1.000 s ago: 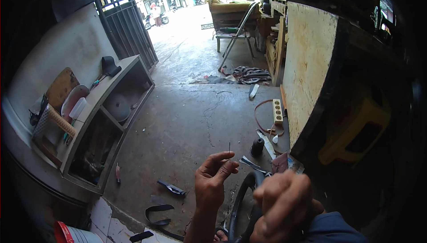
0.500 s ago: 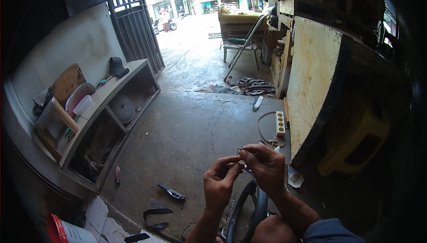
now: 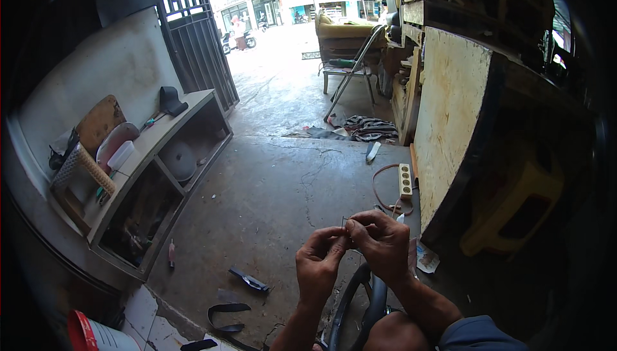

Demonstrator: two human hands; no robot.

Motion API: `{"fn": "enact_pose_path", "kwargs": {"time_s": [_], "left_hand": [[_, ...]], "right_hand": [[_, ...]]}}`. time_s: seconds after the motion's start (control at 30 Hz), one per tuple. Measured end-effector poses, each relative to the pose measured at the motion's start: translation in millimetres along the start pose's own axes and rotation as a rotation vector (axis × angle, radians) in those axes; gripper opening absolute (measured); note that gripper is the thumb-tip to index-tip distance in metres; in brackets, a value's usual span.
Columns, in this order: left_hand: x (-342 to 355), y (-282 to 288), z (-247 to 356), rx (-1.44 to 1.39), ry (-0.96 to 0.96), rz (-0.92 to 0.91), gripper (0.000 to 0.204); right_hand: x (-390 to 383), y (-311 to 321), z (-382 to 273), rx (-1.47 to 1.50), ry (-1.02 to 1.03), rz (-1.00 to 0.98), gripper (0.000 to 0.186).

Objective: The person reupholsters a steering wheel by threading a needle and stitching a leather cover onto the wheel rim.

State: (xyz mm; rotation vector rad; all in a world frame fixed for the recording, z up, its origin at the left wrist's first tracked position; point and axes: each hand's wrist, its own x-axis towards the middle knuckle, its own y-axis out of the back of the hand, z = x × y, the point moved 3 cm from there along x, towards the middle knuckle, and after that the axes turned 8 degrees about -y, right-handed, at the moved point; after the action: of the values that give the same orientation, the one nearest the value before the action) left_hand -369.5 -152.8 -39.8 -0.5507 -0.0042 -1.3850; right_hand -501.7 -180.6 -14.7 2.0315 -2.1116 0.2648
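Observation:
My left hand (image 3: 319,262) and my right hand (image 3: 384,243) are raised in front of me, fingertips meeting. Both pinch at a thin, dark, needle-like piece (image 3: 342,221), whose tip sticks up between them. It is too small to tell exactly what it is, and the fingers cover its lower part. Below the hands, beside my bent knee, stands a dark ring with spokes like a steering wheel (image 3: 378,303), partly hidden by my right forearm.
A beige power strip (image 3: 405,180) with a brown cord lies beyond my right hand. Black strap pieces (image 3: 249,279) and a small pink-handled tool (image 3: 171,253) lie on the concrete floor. Left stands a low shelf (image 3: 138,168), right a worn pale panel (image 3: 453,119), front left a red-rimmed bucket (image 3: 80,332).
My right hand has come down slightly, and its fingertips are now closer to those of my left hand. The thin piece shows less between them.

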Motion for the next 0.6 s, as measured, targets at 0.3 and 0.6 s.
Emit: {"fn": "enact_pose_path", "kwargs": {"time_s": [0.3,0.6], "left_hand": [[-0.2,-0.4,0.0,0.039,-0.014,0.0,0.017],[0.0,1.6,-2.2,0.032,-0.024,-0.009,0.016]], "right_hand": [[0.2,-1.1,-2.3,-0.002,-0.017,0.012,0.013],[0.5,-2.0,-4.3,-0.036,-0.017,0.016,0.014]]}}
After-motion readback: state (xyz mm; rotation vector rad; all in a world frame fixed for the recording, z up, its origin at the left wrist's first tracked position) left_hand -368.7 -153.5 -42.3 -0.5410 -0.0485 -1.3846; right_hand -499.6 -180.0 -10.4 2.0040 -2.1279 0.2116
